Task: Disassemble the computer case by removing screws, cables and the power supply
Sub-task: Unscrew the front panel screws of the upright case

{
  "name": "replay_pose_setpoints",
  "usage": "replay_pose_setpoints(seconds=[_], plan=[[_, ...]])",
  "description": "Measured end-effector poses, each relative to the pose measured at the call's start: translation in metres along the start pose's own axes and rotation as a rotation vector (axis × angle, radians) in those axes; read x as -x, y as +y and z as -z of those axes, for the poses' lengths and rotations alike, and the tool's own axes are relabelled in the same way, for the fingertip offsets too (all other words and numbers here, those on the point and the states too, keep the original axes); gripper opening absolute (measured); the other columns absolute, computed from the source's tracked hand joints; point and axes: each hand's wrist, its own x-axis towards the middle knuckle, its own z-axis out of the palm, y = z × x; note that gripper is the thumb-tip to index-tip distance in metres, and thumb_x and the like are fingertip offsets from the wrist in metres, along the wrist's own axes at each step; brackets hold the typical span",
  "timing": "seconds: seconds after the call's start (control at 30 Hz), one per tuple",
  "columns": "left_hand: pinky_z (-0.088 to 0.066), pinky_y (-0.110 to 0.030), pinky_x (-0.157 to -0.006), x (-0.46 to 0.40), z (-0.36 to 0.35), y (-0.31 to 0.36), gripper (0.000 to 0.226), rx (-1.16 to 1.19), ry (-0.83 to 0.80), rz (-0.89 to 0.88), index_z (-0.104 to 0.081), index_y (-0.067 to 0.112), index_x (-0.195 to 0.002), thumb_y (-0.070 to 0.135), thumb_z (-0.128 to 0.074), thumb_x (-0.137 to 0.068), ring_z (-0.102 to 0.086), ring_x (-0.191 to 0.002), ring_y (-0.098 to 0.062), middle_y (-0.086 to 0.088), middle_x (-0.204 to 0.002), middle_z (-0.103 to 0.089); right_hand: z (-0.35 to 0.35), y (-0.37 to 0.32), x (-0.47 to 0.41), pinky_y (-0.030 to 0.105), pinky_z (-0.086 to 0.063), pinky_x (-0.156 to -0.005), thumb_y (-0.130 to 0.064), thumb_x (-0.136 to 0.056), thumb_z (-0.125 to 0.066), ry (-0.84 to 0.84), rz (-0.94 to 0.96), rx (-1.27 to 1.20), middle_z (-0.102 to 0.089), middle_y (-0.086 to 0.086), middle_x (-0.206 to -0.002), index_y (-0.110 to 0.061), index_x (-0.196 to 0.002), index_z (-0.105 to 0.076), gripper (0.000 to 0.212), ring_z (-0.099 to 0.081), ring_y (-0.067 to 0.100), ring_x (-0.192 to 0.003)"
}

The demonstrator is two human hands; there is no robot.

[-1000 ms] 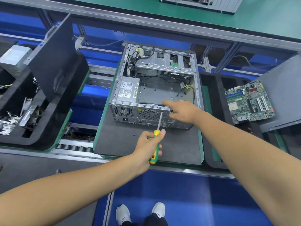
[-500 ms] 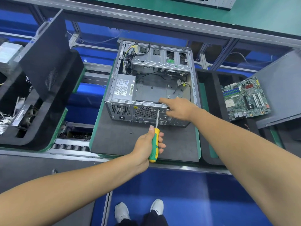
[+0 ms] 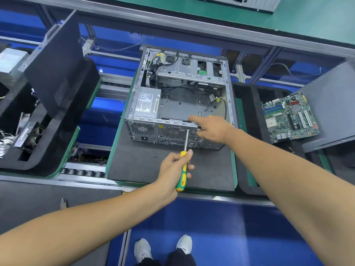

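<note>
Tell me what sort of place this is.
Likely a computer teardown line in a factory: an opened computer case on a padded pallet over conveyor rollers, and a stripped motherboard on the next pallet.

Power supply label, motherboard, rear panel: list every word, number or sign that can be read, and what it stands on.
Nothing can be quoted.
Power supply: white label with rows of print and a barcode, too small and blurred to read.
Motherboard: any markings too small to read.
Computer case rear panel: a small yellow sticker by the fan grille, not legible.
</note>
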Motion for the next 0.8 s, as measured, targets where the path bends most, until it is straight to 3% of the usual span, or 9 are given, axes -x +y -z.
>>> replay_pose_setpoints(seconds=[0.13,0.27,0.4,0.47,0.57,0.67,0.8], plan=[[-0.059,-0.025,-0.058,0.002,0.0,0.0,0.031,-0.02,-0.029,-0.03,-0.058,0.012,-0.095,0.036,-0.076,-0.09,-0.077,-0.093,-0.018,0.0,-0.081,-0.071,0.001,-0.001,0.0,0.031,-0.024,-0.048,-0.024,-0.088,-0.053,0.012,0.01,0.014,-0.048,-0.003,-0.054,-0.036,-0.123,-0.035,0.041,-0.046,0.012,-0.052],[-0.064,-0.035,-0.077,0.003,0.004,0.004,0.04,-0.024,-0.067,-0.003,-0.062,0.003,-0.112,0.036,-0.071,-0.092,-0.077,-0.099,-0.024,-0.008,-0.093,-0.073,0.002,-0.002,0.001,0.031,-0.023,-0.048,-0.023,-0.088,-0.054,0.016,0.013,0.022,-0.048,-0.003,-0.055,-0.035,-0.121,-0.035,0.041,-0.045,0.012,-0.053],[-0.058,-0.039,-0.093,0.001,0.005,0.005,0.045,-0.02,-0.08,0.003,-0.062,-0.005,-0.124,0.033,-0.061,-0.1,-0.076,-0.1,-0.028,-0.014,-0.096,-0.075,0.003,-0.004,0.003,0.032,-0.022,-0.049,-0.021,-0.088,-0.054,0.024,0.018,0.035,-0.047,-0.002,-0.054,-0.033,-0.117,-0.034,0.037,-0.044,0.014,-0.053],[-0.06,-0.038,-0.089,0.002,0.002,0.005,0.043,0.005,-0.1,0.013,-0.061,-0.002,-0.126,0.034,-0.055,-0.103,-0.076,-0.099,-0.03,-0.016,-0.095,-0.076,0.002,-0.004,0.003,0.032,-0.023,-0.049,-0.021,-0.089,-0.054,0.023,0.018,0.034,-0.047,-0.002,-0.055,-0.033,-0.118,-0.035,0.036,-0.045,0.015,-0.054],[-0.063,-0.034,-0.069,0.003,-0.001,0.006,0.042,0.066,-0.12,0.037,-0.057,-0.002,-0.123,0.036,-0.051,-0.106,-0.078,-0.088,-0.029,-0.014,-0.088,-0.077,0.002,-0.004,0.003,0.032,-0.023,-0.048,-0.021,-0.089,-0.054,0.025,0.016,0.038,-0.047,-0.002,-0.054,-0.033,-0.121,-0.036,0.038,-0.045,0.014,-0.053],[-0.052,-0.024,-0.048,0.002,0.001,0.009,0.038,0.121,-0.131,0.067,-0.057,0.001,-0.114,0.037,-0.05,-0.106,-0.071,-0.064,-0.019,-0.009,-0.079,-0.074,0.002,-0.004,0.003,0.032,-0.023,-0.048,-0.021,-0.089,-0.054,0.031,0.017,0.043,-0.047,-0.002,-0.053,-0.032,-0.123,-0.038,0.039,-0.045,0.014,-0.052],[-0.037,-0.019,-0.041,0.0,0.004,0.014,0.027,0.216,-0.219,0.144,-0.05,0.009,-0.099,0.035,-0.049,-0.107,-0.048,-0.048,-0.011,-0.006,-0.076,-0.065,0.001,-0.003,0.002,0.031,-0.022,-0.048,-0.022,-0.089,-0.053,0.029,0.018,0.049,-0.047,-0.003,-0.056,-0.032,-0.123,-0.036,0.04,-0.045,0.014,-0.054]])
